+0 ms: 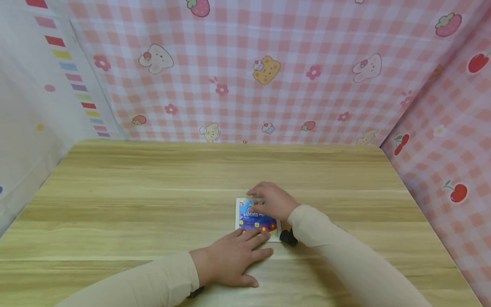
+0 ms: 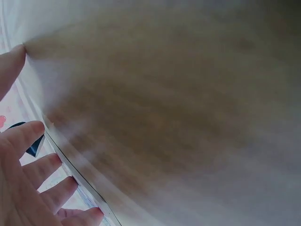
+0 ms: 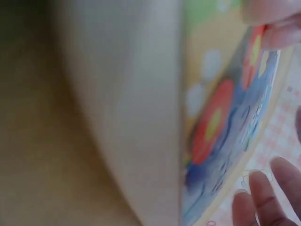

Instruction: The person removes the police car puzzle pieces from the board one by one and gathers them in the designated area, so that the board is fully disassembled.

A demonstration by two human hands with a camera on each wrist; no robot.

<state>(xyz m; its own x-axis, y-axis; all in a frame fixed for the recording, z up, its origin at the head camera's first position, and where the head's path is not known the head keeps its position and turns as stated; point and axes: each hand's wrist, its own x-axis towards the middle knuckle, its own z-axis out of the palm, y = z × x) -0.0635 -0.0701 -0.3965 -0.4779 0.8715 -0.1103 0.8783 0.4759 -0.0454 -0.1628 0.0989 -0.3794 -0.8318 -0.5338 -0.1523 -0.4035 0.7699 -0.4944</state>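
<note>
A small, nearly square picture board (image 1: 250,218) lies flat on the wooden table, showing a blue car with red, yellow-centred wheels inside a pale border. My left hand (image 1: 232,258) is spread with straight fingers, its fingertips resting along the board's near edge. In the left wrist view, those fingers (image 2: 49,165) touch the pale edge. Above the board's far right part arches my right hand (image 1: 277,201), thumb over the picture, the other fingers reaching past the far edge. The right wrist view shows the board's thick side (image 3: 136,94) close up, with loosely bent fingers (image 3: 265,200) apart from it.
The wooden table (image 1: 115,200) runs back to a pink checked cloth (image 1: 245,102). A similar cloth with cherries (image 1: 456,170) hangs at the right, a white one (image 1: 27,111) at the left. A black wrist camera (image 1: 289,238) sits beside the board's near right corner.
</note>
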